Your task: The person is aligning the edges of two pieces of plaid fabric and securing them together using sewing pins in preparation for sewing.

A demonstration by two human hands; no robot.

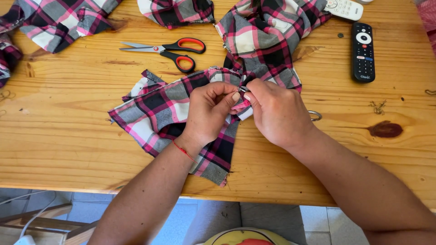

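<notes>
A pink, black, grey and white plaid cloth (156, 111) lies on the wooden table (68, 136), bunched up toward the far middle. My left hand (210, 111) pinches a fold of it between thumb and fingers. Touching it from the right, my right hand (277, 111) grips a small metal tool (243, 89) whose tip meets the cloth at the pinched spot. A metal ring (315, 115) sticks out behind the right hand; whether it belongs to the tool I cannot tell. A thin red thread circles my left wrist.
Scissors with red and black handles (175, 49) lie beyond the cloth. More plaid pieces (59, 20) sit at the far left and far middle. A black remote (363, 52) and a white remote (344, 8) lie far right. Thread scraps (378, 107) dot the table.
</notes>
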